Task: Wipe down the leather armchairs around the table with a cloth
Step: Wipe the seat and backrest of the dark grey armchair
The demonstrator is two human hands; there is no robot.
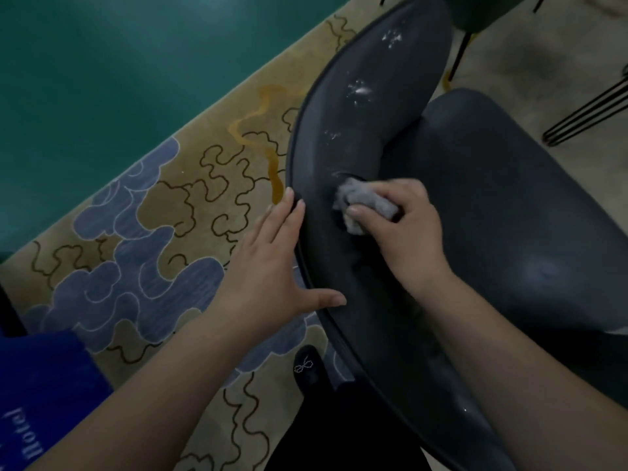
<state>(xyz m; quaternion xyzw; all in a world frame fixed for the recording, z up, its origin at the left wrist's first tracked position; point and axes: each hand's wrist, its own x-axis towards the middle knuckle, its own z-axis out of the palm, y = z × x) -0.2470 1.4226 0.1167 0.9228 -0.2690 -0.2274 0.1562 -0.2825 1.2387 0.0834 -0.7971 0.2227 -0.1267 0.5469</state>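
Dark leather armchair [475, 185] fills the right half of the frame, white smudges on its backrest. At centre, the right hand [404, 229] grips a crumpled grey cloth [360, 205] against the backrest. Left hand [268, 263] rests flat, fingers straight, on the chair's rim above the patterned carpet [142, 212].

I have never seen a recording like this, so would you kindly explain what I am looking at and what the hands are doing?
There is no machine here: one camera worn on a person's head looks down at their own bare hands. The right hand grips a crumpled grey cloth against the inner back of a dark leather armchair. The left hand rests with straight fingers on the chair's rim. White specks show higher up the backrest. Below lies a patterned carpet.
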